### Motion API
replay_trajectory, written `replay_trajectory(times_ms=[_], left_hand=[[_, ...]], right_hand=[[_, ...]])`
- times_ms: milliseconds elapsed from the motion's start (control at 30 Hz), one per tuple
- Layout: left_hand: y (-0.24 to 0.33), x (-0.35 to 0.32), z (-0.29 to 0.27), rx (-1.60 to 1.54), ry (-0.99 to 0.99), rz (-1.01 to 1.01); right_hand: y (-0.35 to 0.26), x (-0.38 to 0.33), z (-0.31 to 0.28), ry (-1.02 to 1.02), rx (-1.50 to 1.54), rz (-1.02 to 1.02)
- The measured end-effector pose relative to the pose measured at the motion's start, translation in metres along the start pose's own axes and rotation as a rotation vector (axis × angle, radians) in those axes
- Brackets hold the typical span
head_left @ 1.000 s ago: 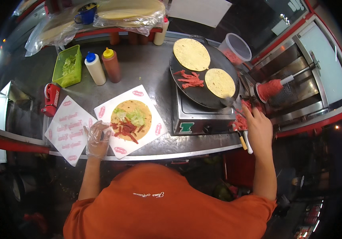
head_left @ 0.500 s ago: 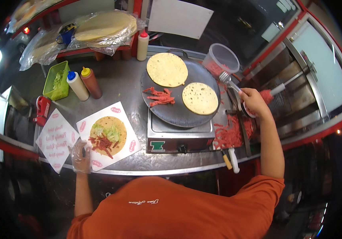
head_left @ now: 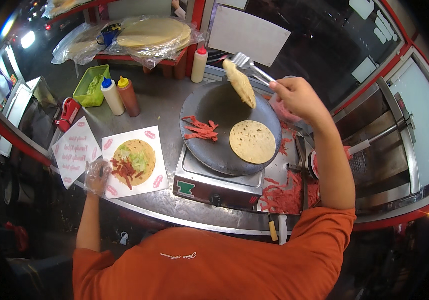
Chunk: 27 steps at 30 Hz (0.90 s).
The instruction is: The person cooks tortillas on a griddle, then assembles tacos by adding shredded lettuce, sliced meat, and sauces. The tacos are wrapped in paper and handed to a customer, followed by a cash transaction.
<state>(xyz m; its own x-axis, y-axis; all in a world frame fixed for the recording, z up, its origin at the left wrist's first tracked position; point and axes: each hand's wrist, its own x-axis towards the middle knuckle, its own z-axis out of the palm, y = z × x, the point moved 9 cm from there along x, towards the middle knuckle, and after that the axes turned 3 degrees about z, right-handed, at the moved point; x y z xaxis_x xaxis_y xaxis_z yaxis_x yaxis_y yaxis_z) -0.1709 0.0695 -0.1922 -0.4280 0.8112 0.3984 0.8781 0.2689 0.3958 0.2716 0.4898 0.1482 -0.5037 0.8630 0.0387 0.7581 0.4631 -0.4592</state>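
Observation:
My right hand (head_left: 299, 98) is closed around metal tongs (head_left: 259, 73), raised over the far side of the round black griddle (head_left: 194, 105). The tongs' jaws grip a flatbread (head_left: 240, 85) by its upper edge, and it hangs steeply tilted. Another flatbread (head_left: 252, 142) lies flat at the griddle's right, beside a small pile of red meat strips (head_left: 202, 129) on the left. At the left, my left hand (head_left: 97, 176), in a clear plastic glove, has its fingers curled at the edge of a white paper sheet (head_left: 150, 144). On that sheet sits a flatbread topped with shredded lettuce (head_left: 138, 161) and browned meat strips (head_left: 124, 171).
A second paper sheet (head_left: 76, 152) lies farther left. Behind it stand a green lettuce tub (head_left: 92, 92) and squeeze bottles (head_left: 128, 97). Wrapped flatbreads (head_left: 152, 34) fill the rear shelf. Right of the burner (head_left: 214, 185) are red meat shreds (head_left: 287, 195) and a white-handled knife (head_left: 283, 227).
My right hand has moved toward the back of the griddle, and the tongs now hold the far flatbread lifted off it. My left hand stays at the paper. The view has shifted slightly.

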Motion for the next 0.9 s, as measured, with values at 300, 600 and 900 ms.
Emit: replay_trajectory(times_ms=[300,600,900], left_hand=[[-0.008,0.003,0.006,0.057,-0.038,-0.063],[0.006,0.002,0.006,0.118,-0.057,0.007],[0.035,0.017,-0.001,-0.21,-0.164,0.32]], right_hand=[[0.037,0.001,0.085,0.244,-0.148,-0.121],[-0.071,-0.141,0.146,0.247,0.039,-0.213],[-0.164,-0.215,0.381,0.003,0.071,-0.135]])
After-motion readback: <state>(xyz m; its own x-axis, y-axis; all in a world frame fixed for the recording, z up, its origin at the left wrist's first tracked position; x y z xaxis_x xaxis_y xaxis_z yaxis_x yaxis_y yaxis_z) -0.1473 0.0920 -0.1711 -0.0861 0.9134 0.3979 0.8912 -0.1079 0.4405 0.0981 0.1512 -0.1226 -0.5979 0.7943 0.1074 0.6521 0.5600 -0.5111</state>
